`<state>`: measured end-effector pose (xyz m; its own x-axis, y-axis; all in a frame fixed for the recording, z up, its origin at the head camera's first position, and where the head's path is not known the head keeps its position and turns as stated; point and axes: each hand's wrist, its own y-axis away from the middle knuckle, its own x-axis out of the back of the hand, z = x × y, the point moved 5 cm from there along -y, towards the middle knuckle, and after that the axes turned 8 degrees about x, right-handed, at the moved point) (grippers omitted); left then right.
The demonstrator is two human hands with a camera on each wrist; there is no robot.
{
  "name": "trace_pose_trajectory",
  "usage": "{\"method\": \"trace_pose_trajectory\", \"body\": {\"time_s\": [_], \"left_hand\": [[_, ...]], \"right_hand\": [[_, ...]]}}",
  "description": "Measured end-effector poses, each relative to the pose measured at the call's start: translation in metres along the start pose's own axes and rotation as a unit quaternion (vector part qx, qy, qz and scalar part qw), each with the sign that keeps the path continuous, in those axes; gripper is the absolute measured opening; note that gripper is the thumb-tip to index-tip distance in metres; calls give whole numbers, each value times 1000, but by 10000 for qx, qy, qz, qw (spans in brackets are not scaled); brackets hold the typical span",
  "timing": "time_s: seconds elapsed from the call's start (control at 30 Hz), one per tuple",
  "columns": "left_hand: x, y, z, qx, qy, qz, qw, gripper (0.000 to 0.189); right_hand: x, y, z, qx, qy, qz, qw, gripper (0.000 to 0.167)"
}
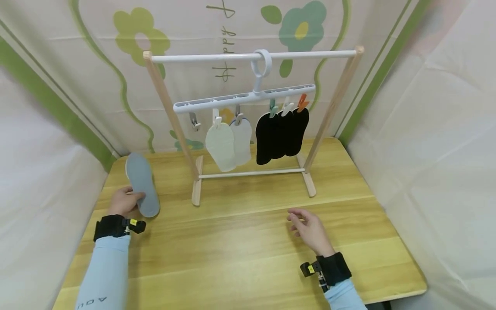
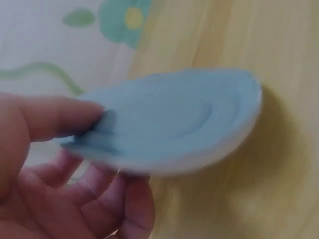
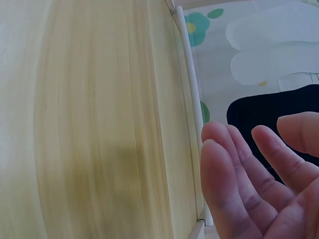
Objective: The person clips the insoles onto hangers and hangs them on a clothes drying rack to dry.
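Note:
At the table's left side my left hand (image 1: 123, 201) pinches a grey-blue insole (image 1: 140, 176) by its edge, thumb on top and fingers beneath. In the left wrist view the insole (image 2: 174, 117) is tilted, its near end raised off the wood. My right hand (image 1: 309, 229) hovers over the right part of the table with loosely bent fingers and nothing in them. Ahead, a white clip hanger (image 1: 232, 100) carries two pale insoles (image 1: 220, 146) on the left and several black insoles (image 1: 277, 135) on the right, each held by a clip.
A wooden rack (image 1: 329, 112) with a white top rail (image 1: 201, 57) holds the hanger by its ring. One grey clip (image 1: 194, 122) hangs at the hanger's left end with nothing in it. Fabric walls (image 1: 438, 142) enclose the wooden table (image 1: 232, 241) at the back and sides.

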<state>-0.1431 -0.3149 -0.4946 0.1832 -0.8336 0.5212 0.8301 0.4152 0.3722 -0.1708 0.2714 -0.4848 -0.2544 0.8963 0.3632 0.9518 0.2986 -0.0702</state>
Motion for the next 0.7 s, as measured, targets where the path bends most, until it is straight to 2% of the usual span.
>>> {"method": "trace_pose_trajectory", "body": {"time_s": [0.2, 0.33, 0.5, 0.7], "left_hand": [[-15, 25, 10, -236, 391, 234, 9987, 63], [-22, 37, 25, -568, 267, 231, 9978, 62], [-30, 54, 40, -1093, 184, 159, 9937, 57], [-43, 72, 52, -1638, 397, -157, 9856, 55]], "right_hand": [[-3, -3, -5, 42, -13, -92, 9999, 30], [-10, -5, -11, 7, -27, 30, 10000, 30], [-21, -7, -23, 123, 40, 118, 9998, 29], [-36, -9, -37, 391, 110, 189, 9990, 29]]}}
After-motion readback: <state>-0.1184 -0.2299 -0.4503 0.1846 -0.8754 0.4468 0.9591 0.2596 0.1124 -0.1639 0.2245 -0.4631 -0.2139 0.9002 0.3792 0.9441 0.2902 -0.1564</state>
